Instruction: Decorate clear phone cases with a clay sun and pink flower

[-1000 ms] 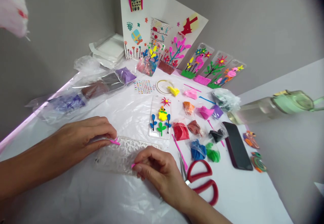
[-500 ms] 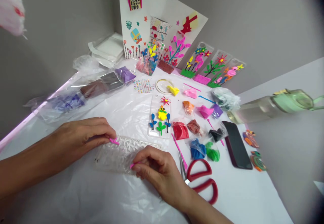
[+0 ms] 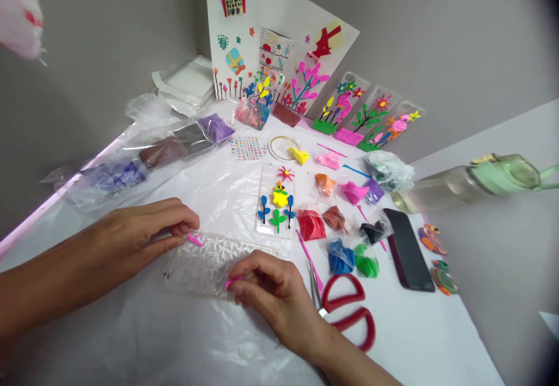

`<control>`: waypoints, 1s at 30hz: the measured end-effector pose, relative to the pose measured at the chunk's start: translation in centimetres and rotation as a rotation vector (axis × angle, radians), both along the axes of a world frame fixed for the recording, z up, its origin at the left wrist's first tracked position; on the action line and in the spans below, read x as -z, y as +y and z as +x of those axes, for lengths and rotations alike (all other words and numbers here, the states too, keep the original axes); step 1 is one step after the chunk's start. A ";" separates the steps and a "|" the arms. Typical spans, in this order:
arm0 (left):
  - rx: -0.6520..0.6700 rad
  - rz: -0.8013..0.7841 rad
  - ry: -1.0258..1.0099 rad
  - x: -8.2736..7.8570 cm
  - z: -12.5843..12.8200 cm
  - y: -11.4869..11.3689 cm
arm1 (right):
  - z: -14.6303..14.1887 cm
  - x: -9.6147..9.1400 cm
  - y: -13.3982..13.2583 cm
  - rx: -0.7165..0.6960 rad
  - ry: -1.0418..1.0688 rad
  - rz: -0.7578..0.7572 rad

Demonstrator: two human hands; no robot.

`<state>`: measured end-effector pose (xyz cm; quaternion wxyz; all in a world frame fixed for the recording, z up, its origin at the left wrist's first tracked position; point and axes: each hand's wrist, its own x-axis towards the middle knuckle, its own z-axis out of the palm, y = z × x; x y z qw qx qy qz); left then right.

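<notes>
A clear phone case (image 3: 209, 258) with a faceted surface lies flat in front of me. A small pink piece of clay (image 3: 195, 239) sits on its far left edge. My left hand (image 3: 163, 223) is beside that piece, the thumb low by the case and the index finger lifted a little apart. My right hand (image 3: 266, 290) is over the case's near right side, thumb and index finger pinching another bit of pink clay (image 3: 230, 283). Its other fingers are curled and partly hidden. Just beyond lies a clear case decorated with a yellow clay bird (image 3: 280, 195), flowers and a red sun.
Red-handled scissors (image 3: 345, 310) lie right of my right hand. Several bagged clay lumps, such as red (image 3: 311, 225) and blue (image 3: 341, 257), stand near a phone (image 3: 409, 249). A bottle (image 3: 471, 182) is at right, plastic bags (image 3: 161, 153) at left, decorated cases (image 3: 340, 103) behind.
My left index finger has lifted off the pink piece on the case's edge, and the finger and thumb have parted. My right hand keeps its pinch almost unmoved.
</notes>
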<state>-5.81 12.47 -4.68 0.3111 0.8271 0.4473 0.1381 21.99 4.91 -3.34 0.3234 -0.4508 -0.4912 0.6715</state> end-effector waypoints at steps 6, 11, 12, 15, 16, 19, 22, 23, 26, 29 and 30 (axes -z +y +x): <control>0.040 -0.049 -0.040 -0.1 0.1 0.1 | 0.1 -0.1 0.1 -0.010 -0.046 0.049; 0.017 -0.075 -0.028 0.0 0.1 0.0 | 0.0 0.0 0.1 -0.005 -0.051 0.056; 0.015 -0.080 -0.024 0.0 0.1 0.0 | 0.1 0.0 0.1 -0.005 -0.047 0.058; 0.011 -0.078 -0.036 0.0 0.1 0.0 | 0.1 0.0 0.1 -0.010 -0.042 0.056; 0.014 -0.069 -0.044 0.0 0.2 0.0 | 0.1 0.0 0.1 -0.011 -0.044 0.059; 0.015 -0.032 -0.053 0.1 0.2 0.0 | 0.1 -0.1 0.0 -0.012 -0.057 0.068; 0.004 0.011 -0.063 0.2 0.1 -0.1 | 0.1 -0.1 0.0 -0.008 -0.062 0.073; 0.002 0.024 -0.067 0.2 0.1 -0.2 | 0.1 -0.1 0.1 -0.009 -0.061 0.070; 0.013 0.039 -0.067 0.3 0.1 -0.2 | 0.1 -0.2 0.1 -0.009 -0.060 0.065; 0.025 0.028 -0.059 0.1 0.1 -0.1 | 0.1 -0.2 0.1 -0.008 -0.056 0.063; 0.028 0.026 -0.057 0.1 0.1 -0.1 | 0.1 -0.2 0.1 -0.007 -0.053 0.062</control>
